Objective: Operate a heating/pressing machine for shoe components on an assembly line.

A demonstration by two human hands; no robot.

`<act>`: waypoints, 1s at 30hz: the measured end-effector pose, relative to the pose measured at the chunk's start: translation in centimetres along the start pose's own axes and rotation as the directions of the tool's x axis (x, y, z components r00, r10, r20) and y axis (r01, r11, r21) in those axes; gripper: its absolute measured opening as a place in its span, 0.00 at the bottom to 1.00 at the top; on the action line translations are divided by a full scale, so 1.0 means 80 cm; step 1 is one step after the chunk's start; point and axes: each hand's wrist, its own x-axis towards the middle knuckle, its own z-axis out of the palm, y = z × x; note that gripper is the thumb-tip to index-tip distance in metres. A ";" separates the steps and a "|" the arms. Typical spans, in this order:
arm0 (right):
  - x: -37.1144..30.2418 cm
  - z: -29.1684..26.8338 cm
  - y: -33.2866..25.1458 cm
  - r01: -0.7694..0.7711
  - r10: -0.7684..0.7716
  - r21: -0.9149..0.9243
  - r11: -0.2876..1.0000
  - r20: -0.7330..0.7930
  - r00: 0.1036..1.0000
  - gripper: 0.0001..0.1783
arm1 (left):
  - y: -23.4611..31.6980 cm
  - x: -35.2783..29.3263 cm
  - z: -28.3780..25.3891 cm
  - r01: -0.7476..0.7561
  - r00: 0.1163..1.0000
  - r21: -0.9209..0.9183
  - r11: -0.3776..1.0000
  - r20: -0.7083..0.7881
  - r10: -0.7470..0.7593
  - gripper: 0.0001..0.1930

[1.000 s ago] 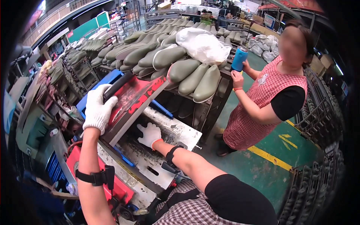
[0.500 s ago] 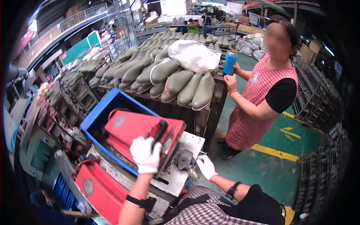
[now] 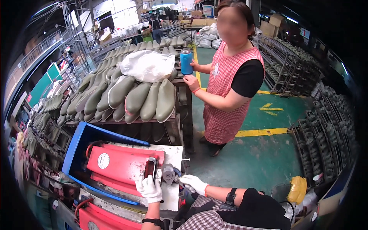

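One white-gloved left hand sets its fingers against the black looped handle of the long red metal cover, presumably for steadying; closure cannot be confirmed. The white-gloved right hand has fingertips at the round grey metal fitting beside it; grip unclear. A blue plastic tub flanks the cover, probably for containment. Beyond, stacked olive-green rubber boots support a white plastic bag.

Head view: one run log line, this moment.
left hand: at black handle | right hand: by round grey part | red cover: down | co-worker: holding blue bottle
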 end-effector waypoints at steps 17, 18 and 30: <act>0.131 0.060 -0.114 0.319 -0.857 -0.944 -0.082 0.230 0.461 0.17 | 0.001 0.004 -0.005 0.007 1.000 0.009 1.000 -0.029 -0.006 0.23; 0.131 0.059 -0.114 0.285 -0.846 -0.954 -0.092 0.226 0.483 0.17 | 0.002 0.005 -0.005 -0.015 0.999 0.008 1.000 -0.045 0.015 0.23; 0.139 0.057 -0.117 0.256 -0.784 -0.966 -0.035 0.185 0.592 0.15 | 0.035 -0.053 -0.133 0.571 0.820 -0.382 0.727 0.298 -0.488 0.22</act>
